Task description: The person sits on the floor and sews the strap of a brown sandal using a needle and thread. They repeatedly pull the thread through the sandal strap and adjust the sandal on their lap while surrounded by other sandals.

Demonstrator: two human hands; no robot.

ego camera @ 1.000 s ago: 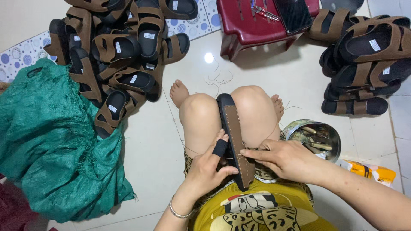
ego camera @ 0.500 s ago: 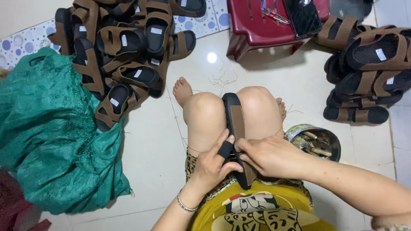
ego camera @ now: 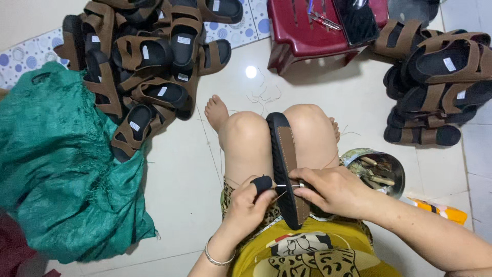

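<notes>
A long sandal sole (ego camera: 285, 154), black rubber with a brown top, lies on edge between my knees. My right hand (ego camera: 333, 191) grips its near end and pinches a thin needle (ego camera: 287, 185) that passes through the sole's rim. My left hand (ego camera: 248, 208) sits on the other side of the sole, its thumb covered by a black cap (ego camera: 263, 183) that touches the needle's tip. A thread (ego camera: 279, 196) runs down from the needle.
A pile of brown-and-black sandals (ego camera: 148, 66) lies at the upper left, another stack of sandals (ego camera: 435, 82) at the right. A green sack (ego camera: 56, 169) is on the left. A red stool (ego camera: 318, 28) stands ahead. A metal tin (ego camera: 382, 172) with tools sits by my right knee.
My hands have shifted slightly apart on the sole; the needle now shows between my capped left thumb and my right fingers. The view has moved a little closer.
</notes>
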